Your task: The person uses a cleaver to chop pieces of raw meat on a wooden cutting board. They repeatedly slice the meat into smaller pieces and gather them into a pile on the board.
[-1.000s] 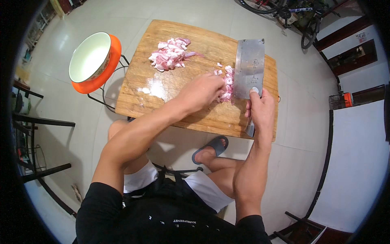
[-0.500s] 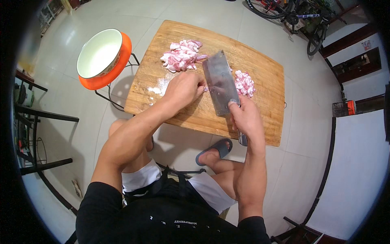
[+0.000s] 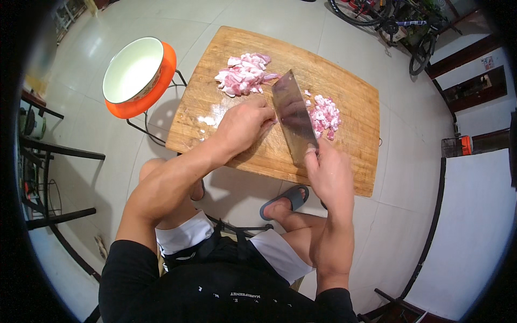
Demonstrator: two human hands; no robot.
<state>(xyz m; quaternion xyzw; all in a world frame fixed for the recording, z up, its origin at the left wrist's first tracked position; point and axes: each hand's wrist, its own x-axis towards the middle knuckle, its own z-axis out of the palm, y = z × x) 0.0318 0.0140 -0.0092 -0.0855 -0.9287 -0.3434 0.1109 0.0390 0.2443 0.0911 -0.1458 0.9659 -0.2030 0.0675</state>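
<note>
Right grip closed on cleaver, broad grey blade flat on board, left grip curled, empty.

- A small poster — pale, roughly rectangular, with reddish marks — hangs on the white wall at the far right, just above a dark wooden frame; too small to tell more.
- An orange box-like object sits lower on the right by a dark wire basket — whether it is a package cannot be told.
</note>
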